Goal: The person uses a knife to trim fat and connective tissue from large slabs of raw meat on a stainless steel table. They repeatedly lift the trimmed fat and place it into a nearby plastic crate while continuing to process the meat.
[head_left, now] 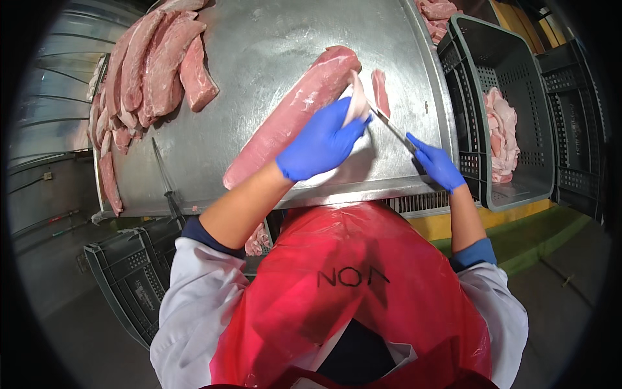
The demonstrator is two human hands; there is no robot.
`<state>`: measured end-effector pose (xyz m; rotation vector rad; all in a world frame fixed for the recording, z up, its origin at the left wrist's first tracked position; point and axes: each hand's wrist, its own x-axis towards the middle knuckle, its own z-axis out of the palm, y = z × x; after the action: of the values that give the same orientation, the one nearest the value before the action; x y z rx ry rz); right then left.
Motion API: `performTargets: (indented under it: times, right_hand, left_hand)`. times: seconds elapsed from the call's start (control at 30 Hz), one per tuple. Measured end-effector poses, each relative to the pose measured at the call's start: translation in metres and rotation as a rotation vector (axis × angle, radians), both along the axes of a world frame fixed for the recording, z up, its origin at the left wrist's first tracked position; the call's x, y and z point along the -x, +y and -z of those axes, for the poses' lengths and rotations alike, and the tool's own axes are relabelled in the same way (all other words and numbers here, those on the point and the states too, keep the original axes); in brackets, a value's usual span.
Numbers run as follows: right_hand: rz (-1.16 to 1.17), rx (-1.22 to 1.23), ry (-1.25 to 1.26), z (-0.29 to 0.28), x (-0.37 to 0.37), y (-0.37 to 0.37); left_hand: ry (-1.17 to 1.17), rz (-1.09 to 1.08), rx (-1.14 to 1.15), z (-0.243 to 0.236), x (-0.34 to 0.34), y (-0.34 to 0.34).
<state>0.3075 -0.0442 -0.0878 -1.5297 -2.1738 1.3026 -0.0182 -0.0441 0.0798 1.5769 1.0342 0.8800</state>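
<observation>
A long pink piece of meat, shaped like a loin [285, 117], lies slantwise on the metal table [272, 39]. My left hand [327, 139], in a blue glove, is closed on a pale strip of fat [356, 100] at the loin's far right end. In my blue-gloved right hand [437, 162] is the handle of a knife [392, 126]. Its blade points up and left, with the tip beside the strip and partly hidden by my left fingers. A thin meat scrap [380, 94] lies just beyond the blade.
Several meat pieces [159, 65] are heaped at the table's far left. A second thin tool, perhaps a sharpening steel [165, 175], lies over the near left edge. At right, a grey crate [518, 61] holds pale trimmings [501, 133]. Another crate [139, 279] stands low at left.
</observation>
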Motion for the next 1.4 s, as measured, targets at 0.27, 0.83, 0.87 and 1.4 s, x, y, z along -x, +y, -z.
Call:
performTargets:
  times: [0.27,0.83,0.87,1.4]
  right_hand:
    - [0.268,0.171,0.243,-0.021,-0.014,-0.048]
    - [0.771,0.024,0.567,0.018,-0.037,-0.124]
    - [0.760,0.091,0.586,0.017,-0.029,-0.110]
    - [0.559,0.159,0.548,0.013,0.259,0.186]
  left_hand:
    - [-0.953,0.206,-0.181,-0.141,-0.186,0.122]
    - [0.936,-0.035,-0.068,0.183,-0.072,0.041]
    - [0.861,-0.058,-0.066,0.191,-0.051,0.033]
    - [0.934,-0.487,0.203,0.175,0.317,-0.350]
